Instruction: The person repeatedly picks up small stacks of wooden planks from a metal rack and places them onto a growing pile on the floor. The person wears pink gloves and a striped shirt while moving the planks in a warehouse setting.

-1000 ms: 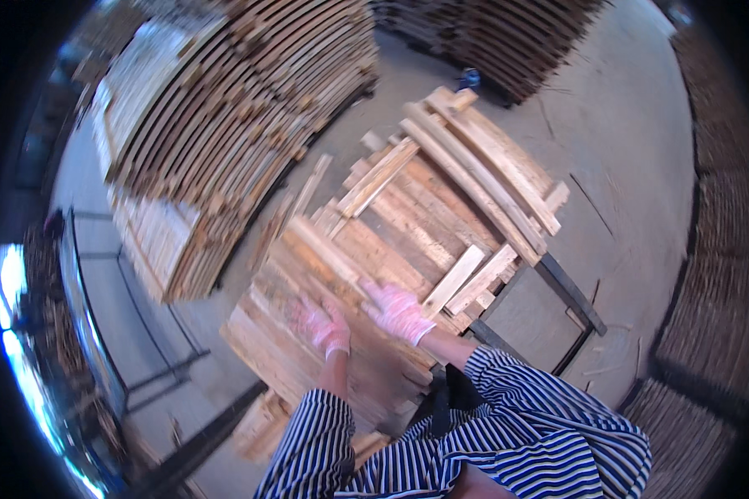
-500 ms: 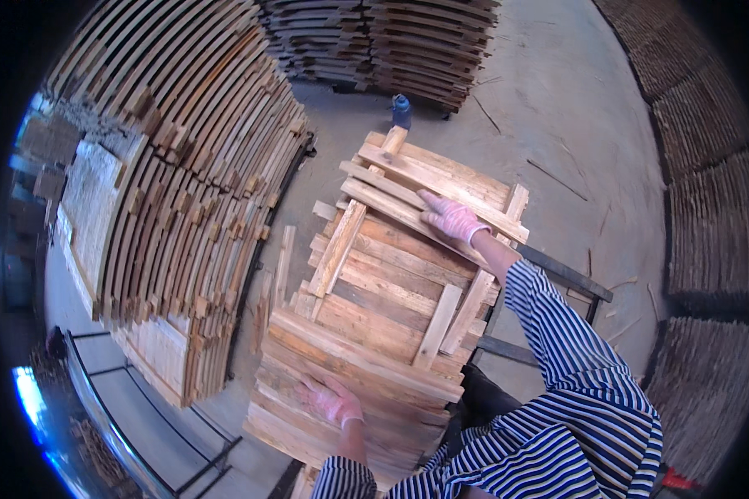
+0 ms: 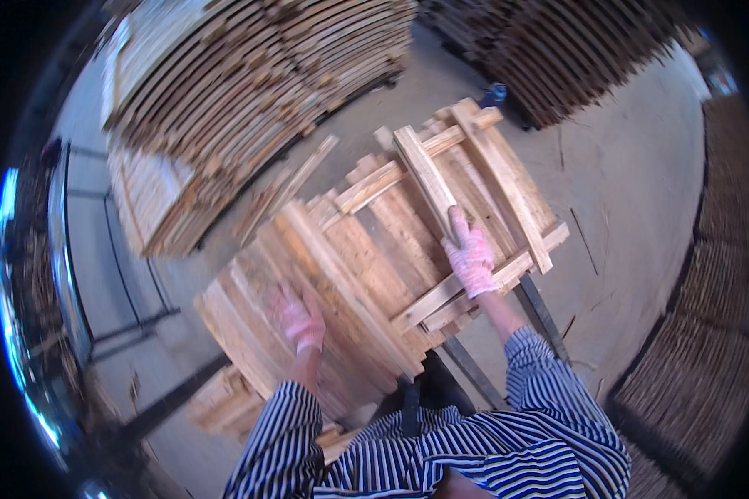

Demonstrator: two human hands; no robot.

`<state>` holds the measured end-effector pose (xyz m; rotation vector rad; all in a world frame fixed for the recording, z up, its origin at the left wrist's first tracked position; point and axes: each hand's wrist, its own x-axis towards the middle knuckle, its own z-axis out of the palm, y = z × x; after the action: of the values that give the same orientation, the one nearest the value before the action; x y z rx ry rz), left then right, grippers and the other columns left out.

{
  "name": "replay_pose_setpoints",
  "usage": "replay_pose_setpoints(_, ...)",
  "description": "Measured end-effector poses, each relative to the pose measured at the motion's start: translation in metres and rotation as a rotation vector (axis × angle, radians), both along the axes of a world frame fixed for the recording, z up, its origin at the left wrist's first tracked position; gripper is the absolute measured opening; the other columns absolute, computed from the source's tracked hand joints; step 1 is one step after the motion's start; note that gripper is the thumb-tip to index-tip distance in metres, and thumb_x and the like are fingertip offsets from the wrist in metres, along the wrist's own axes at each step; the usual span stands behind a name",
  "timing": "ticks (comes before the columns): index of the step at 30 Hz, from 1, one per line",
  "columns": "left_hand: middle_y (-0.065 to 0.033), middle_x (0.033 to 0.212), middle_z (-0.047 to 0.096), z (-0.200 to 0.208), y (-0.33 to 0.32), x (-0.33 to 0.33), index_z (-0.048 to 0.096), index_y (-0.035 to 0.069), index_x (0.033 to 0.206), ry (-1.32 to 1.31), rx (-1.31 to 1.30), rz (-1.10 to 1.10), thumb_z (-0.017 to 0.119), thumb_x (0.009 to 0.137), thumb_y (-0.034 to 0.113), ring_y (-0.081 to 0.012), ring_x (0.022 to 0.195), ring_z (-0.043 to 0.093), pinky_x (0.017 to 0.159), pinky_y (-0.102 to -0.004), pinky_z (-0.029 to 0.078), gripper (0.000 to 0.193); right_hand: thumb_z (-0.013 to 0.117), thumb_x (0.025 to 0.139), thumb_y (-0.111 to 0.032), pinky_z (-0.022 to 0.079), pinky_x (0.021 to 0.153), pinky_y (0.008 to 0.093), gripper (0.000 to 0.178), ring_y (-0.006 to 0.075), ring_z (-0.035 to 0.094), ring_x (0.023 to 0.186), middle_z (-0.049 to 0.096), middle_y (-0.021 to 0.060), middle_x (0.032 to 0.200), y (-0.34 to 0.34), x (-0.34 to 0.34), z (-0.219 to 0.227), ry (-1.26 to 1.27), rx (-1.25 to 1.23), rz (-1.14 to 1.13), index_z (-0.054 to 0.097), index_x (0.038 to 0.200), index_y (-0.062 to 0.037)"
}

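Note:
My right hand (image 3: 472, 254), in a thin pinkish glove, is closed over the near end of a loose wooden board (image 3: 424, 170). That board lies slanting across the crosspieces of a slatted wooden panel (image 3: 383, 241). Just right of it, another board (image 3: 508, 183) spans the same crosspieces. My left hand (image 3: 295, 318), gloved alike and a little blurred, has its fingers spread over the planks of a section (image 3: 250, 291) at the left. Whether the left palm presses on the wood I cannot tell.
Tall stacks of slatted panels (image 3: 250, 83) stand at the far left, with darker stacks (image 3: 558, 50) at the far right and more (image 3: 724, 274) along the right side. A blue bottle (image 3: 494, 95) stands beyond the panel. Dark metal bars (image 3: 541, 316) show beneath it. Thin wood scraps lie on the floor.
The whole view has turned, so the panel now slants the other way. The board under my right hand has come apart from the board beside it. My left hand stays over the planks.

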<state>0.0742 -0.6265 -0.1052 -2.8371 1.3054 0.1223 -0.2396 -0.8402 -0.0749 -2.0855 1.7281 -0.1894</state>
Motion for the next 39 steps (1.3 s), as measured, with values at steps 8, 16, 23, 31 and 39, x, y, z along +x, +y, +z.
replay_pose_setpoints(8,-0.0257,0.156,0.034,0.009,0.009,0.009,0.036,0.005,0.153,0.03,0.01,0.023,0.044,0.1,0.041,-0.0456,0.147,0.026,0.121,-0.0595,0.016,0.064,0.055,0.099,-0.038,0.053,0.095,0.0476,0.06,0.0439,0.065,0.105,0.065,0.025,0.124,0.106,0.107,-0.006,-0.286,0.292,0.308,0.04,0.155,-0.0212)
replay_pose_setpoints(16,-0.0236,0.16,0.031,-0.008,0.009,0.006,0.036,0.006,0.155,0.006,-0.068,0.027,0.049,0.097,0.042,-0.044,0.151,0.021,0.122,-0.0614,0.012,0.069,0.059,0.099,-0.029,0.05,0.099,0.0447,0.068,0.0394,0.059,0.121,0.055,0.0286,0.137,-0.124,-0.067,-0.043,0.343,-0.312,0.023,0.03,0.159,-0.0187)
replay_pose_setpoints(23,-0.0231,0.157,0.036,-0.009,0.01,0.01,0.041,0.008,0.152,0.01,-0.03,0.048,0.05,0.096,0.045,-0.0431,0.15,0.026,0.121,-0.0625,0.016,0.068,0.061,0.098,-0.034,0.044,0.108,0.0464,0.075,0.0434,0.054,0.128,0.054,0.0301,0.14,-0.046,0.0,-0.045,-0.168,-0.096,0.205,0.025,0.162,-0.0196)
replay_pose_setpoints(31,-0.0221,0.147,0.048,0.028,0.015,0.019,0.045,0.009,0.149,0.334,-0.176,0.138,0.053,0.093,0.046,-0.0405,0.143,0.037,0.12,-0.0603,0.021,0.068,0.039,0.106,-0.025,0.022,0.124,0.0382,0.061,0.0324,0.029,0.152,0.03,0.0186,0.164,0.107,0.112,-0.065,-0.372,0.191,0.349,0.023,0.161,-0.0045)
replay_pose_setpoints(39,-0.021,0.162,0.031,-0.021,0.025,0.011,0.041,0.009,0.154,0.188,-0.275,0.099,0.04,0.097,0.054,-0.0405,0.154,0.018,0.123,-0.063,0.006,0.073,0.037,0.11,-0.042,0.019,0.125,0.0346,0.065,0.0281,0.024,0.154,0.028,0.0168,0.166,0.092,0.094,-0.101,-0.346,0.09,0.431,0.024,0.16,-0.0027)
